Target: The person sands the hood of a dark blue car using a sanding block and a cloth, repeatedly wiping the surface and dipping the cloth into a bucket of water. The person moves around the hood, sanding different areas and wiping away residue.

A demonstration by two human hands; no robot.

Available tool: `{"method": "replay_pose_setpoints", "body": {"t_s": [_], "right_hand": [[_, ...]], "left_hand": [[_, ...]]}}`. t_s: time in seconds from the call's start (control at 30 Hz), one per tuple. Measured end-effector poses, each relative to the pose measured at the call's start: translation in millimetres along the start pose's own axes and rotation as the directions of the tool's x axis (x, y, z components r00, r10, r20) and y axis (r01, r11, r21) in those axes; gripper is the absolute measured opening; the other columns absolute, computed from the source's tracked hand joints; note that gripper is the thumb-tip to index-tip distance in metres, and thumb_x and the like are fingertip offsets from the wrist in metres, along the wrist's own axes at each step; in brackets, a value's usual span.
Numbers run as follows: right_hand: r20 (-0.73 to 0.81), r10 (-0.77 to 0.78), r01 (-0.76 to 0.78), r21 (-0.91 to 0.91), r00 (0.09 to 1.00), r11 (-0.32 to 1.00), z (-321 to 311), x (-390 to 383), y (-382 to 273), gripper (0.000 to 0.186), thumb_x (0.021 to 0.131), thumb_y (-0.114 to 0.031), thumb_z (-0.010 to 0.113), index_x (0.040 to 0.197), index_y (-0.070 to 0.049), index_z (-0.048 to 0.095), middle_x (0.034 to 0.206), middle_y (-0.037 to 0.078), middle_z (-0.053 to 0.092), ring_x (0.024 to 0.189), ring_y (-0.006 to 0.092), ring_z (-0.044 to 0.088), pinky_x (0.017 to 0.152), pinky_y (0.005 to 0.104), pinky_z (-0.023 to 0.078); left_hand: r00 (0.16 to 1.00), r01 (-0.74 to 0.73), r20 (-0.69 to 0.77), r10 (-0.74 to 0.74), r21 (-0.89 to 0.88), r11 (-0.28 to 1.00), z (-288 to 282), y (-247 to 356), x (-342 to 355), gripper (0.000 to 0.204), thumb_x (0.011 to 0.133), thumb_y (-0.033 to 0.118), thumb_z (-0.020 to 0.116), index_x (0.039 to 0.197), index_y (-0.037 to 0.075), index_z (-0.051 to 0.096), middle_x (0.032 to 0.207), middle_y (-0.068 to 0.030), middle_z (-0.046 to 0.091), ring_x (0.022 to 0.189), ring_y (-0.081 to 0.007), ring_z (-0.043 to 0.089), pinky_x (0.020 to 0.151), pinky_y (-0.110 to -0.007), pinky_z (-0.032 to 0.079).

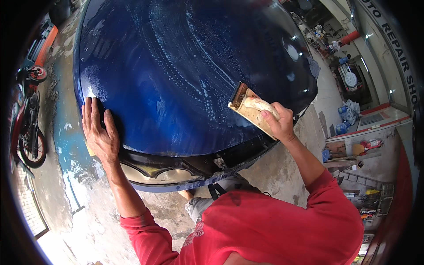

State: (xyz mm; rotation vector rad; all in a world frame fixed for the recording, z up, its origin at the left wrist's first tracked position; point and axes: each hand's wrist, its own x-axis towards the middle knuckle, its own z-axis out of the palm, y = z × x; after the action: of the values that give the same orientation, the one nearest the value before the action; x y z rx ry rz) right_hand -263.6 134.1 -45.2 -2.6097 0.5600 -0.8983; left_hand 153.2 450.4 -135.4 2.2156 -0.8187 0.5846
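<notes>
A large blue car hood spreads out in front of me, wet, with curved streaks of water droplets or suds across its middle. My left hand lies flat on the hood's left front edge, fingers stretched out, holding nothing. In my right hand is a sanding block with a pale curved handle and a tan base. My fingers wrap round the handle's rear end. The block rests tilted against the hood's right front area; its underside is hidden.
Below the hood's front edge sits the car's front opening with a headlight. A motorcycle stands at the far left. On the right are a red-trimmed shop front, another vehicle, plastic-wrapped items and a ladder.
</notes>
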Motion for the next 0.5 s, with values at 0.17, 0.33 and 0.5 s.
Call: {"method": "replay_pose_setpoints", "body": {"t_s": [0.17, 0.33, 0.5], "right_hand": [[0.070, 0.032, -0.018, -0.190, 0.997, 0.982, 52, 210, 34, 0.055, 0.093, -0.054, 0.082, 0.081, -0.001, 0.075, 0.076, 0.022, 0.072, 0.068, 0.0365, 0.076, 0.063, 0.0437, 0.056], [0.133, -0.034, 0.057, -0.176, 0.991, 0.983, 116, 344, 27, 0.064, 0.093, -0.069, 0.073, 0.112, -0.008, 0.078, 0.114, 0.026, 0.074, 0.111, 0.0393, 0.071, 0.093, 0.0489, 0.059], [0.165, -0.382, 0.367, 0.114, 0.909, 0.923, 42, 130, 39, 0.061, 0.096, -0.065, 0.077, 0.081, -0.006, 0.074, 0.069, 0.015, 0.074, 0.064, 0.0307, 0.078, 0.065, 0.0430, 0.064]], "left_hand": [[0.999, 0.015, -0.029, -0.017, -0.048, 0.999, 7, -6, -3, 0.050, 0.108, 0.030, 0.062, 0.153, 0.007, 0.066, 0.164, -0.0142, 0.058, 0.157, -0.0362, 0.047, 0.130, -0.047, 0.036], [0.995, 0.064, -0.065, -0.071, -0.105, 0.992, 12, -25, -12, 0.047, 0.109, 0.029, 0.063, 0.149, 0.004, 0.068, 0.158, -0.0163, 0.063, 0.150, -0.0348, 0.057, 0.124, -0.043, 0.043], [0.966, 0.186, 0.142, -0.216, 0.200, 0.962, -12, 8, 13, 0.047, 0.110, 0.037, 0.064, 0.144, 0.005, 0.072, 0.151, -0.0179, 0.068, 0.147, -0.0358, 0.059, 0.120, -0.043, 0.048]]}}
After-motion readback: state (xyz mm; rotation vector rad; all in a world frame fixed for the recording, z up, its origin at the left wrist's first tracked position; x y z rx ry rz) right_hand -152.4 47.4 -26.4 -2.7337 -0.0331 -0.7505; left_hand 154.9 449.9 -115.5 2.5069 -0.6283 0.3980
